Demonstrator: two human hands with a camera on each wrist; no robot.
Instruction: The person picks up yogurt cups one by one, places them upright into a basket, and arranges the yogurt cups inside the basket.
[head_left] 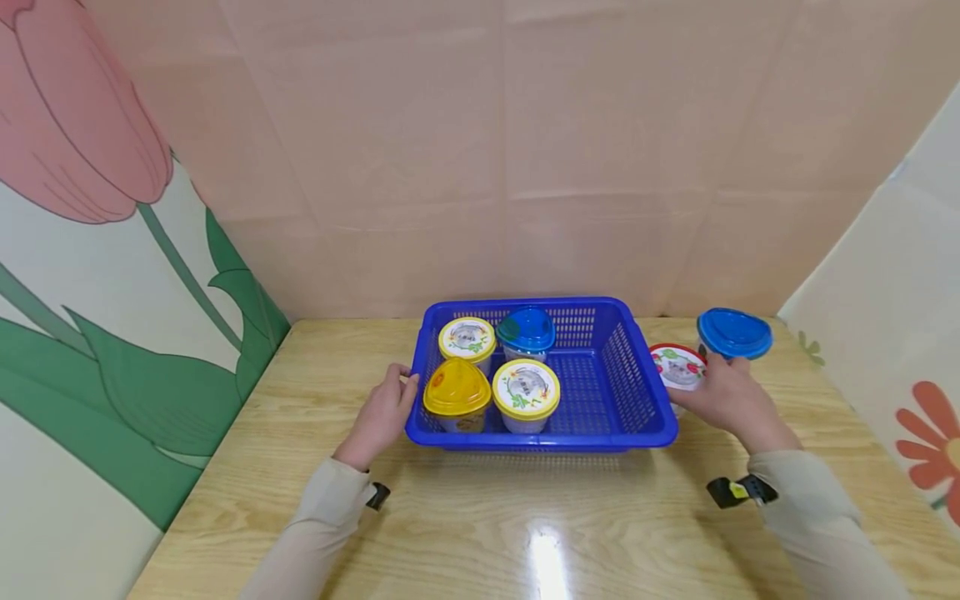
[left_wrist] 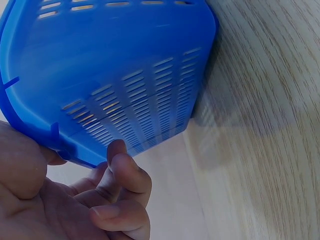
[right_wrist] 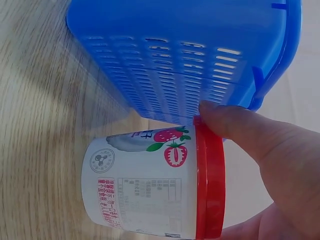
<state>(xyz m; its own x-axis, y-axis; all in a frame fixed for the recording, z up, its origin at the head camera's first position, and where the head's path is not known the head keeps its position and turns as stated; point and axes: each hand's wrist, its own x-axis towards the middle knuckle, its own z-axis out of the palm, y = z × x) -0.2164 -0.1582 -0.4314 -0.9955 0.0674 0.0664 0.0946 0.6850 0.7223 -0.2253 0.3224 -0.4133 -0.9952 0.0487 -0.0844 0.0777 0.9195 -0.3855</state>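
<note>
My left hand [head_left: 381, 417] is at the left rim of a blue plastic basket [head_left: 542, 440]. In the left wrist view, thumb and fingers pinch that rim from outside. Just beyond the right end of the basket, my right hand [head_left: 733, 398] grips a white tub with a red lid [right_wrist: 140, 187], printed with strawberries. The thumb lies across the edge of the lid in the right wrist view. The tub is upright; whether its base touches the table, I cannot tell. Behind the right hand stands a tub with a clear blue lid [head_left: 735, 332].
Inside the basket's left half are two tubs with yellow-rimmed printed lids [head_left: 527, 388], one with a clear yellow lid [head_left: 456, 388] and one with a blue lid [head_left: 527, 330]. The wooden table [head_left: 465, 517] meets a pinkish wall [head_left: 495, 167] at the back.
</note>
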